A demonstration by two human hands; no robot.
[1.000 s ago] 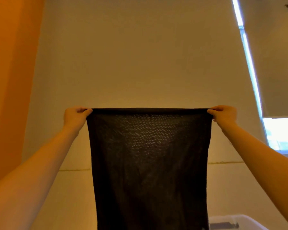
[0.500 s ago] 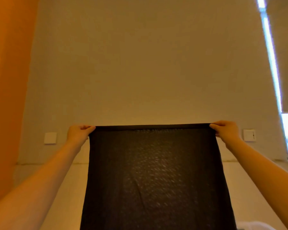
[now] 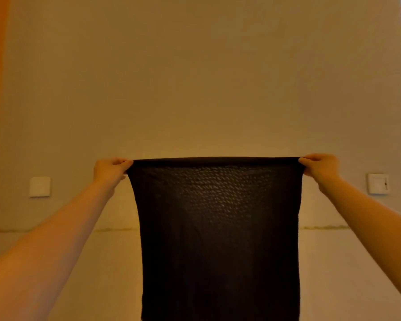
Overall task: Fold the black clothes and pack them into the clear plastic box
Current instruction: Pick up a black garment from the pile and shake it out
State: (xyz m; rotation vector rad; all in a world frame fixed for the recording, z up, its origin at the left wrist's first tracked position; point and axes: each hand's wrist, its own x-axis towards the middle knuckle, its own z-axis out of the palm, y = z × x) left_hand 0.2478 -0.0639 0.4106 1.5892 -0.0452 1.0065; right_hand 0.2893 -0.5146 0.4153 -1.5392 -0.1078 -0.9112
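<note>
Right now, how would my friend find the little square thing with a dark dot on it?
Start at the big plain wall. Go past the right hand holding the black cloth. The switch there has a dark mark; the plate beside the left hand is blank.

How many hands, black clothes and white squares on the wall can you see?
Hands: 2, the left hand and the right hand, each pinching a top corner.
Black clothes: 1, a thin black knitted garment hanging stretched between them.
White square wall plates: 2, one on the left, one on the right.
Total: 5
</note>
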